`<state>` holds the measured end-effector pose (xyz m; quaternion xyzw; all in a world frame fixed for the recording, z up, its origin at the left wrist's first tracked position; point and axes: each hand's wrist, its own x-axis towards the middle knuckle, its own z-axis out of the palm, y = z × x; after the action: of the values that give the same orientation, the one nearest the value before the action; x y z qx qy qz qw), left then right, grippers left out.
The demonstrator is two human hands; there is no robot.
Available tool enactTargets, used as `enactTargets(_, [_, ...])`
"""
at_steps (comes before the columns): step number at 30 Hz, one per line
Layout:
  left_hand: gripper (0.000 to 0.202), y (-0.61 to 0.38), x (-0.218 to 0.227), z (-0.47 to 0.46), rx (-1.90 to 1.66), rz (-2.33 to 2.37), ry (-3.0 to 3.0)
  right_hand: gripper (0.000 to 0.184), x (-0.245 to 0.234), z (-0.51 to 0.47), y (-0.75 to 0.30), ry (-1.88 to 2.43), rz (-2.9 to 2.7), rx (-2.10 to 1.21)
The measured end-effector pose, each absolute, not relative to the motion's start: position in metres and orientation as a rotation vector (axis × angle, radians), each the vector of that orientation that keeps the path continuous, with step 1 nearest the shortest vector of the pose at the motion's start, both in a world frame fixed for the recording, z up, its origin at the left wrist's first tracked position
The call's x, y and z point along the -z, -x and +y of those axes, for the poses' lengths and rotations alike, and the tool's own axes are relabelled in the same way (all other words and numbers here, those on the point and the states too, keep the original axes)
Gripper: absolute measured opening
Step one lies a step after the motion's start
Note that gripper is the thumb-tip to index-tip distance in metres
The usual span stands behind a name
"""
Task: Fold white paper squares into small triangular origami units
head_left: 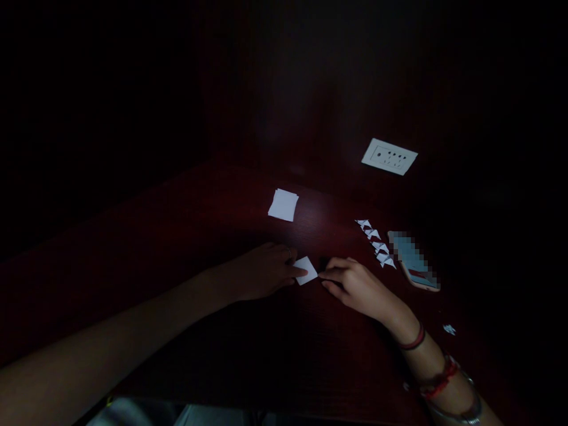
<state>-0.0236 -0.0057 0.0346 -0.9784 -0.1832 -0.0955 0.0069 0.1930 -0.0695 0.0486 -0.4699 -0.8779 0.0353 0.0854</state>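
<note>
A small white paper square [307, 270] lies turned like a diamond on the dark red table. My left hand [268, 271], a ring on one finger, holds it down, the index finger stretched over its face and the other fingers curled at its left edge. At the opposite corner, the fingertips of my right hand [350, 283] pinch the paper's right tip; what the thumb touches is hard to see. Beyond my left hand sits a loose stack of white paper squares [284, 205]. Several small folded white paper pieces [376, 244] form a slanting row past my right hand.
A phone [413, 260] with a blurred screen lies right of the folded row. White paper scraps [449, 329] are near my right forearm. A white power socket panel [390, 157] is at the back right. The table's [177, 207] outer parts fade into darkness.
</note>
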Motion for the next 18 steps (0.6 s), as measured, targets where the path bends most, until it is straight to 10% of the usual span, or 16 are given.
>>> enactTargets(18, [0.033, 0.0188, -0.0327, -0.0145, 0.326, -0.572, 3.08, 0.029, -0.0434, -0.0681, -0.1873, 1.495, -2.543, -0.102])
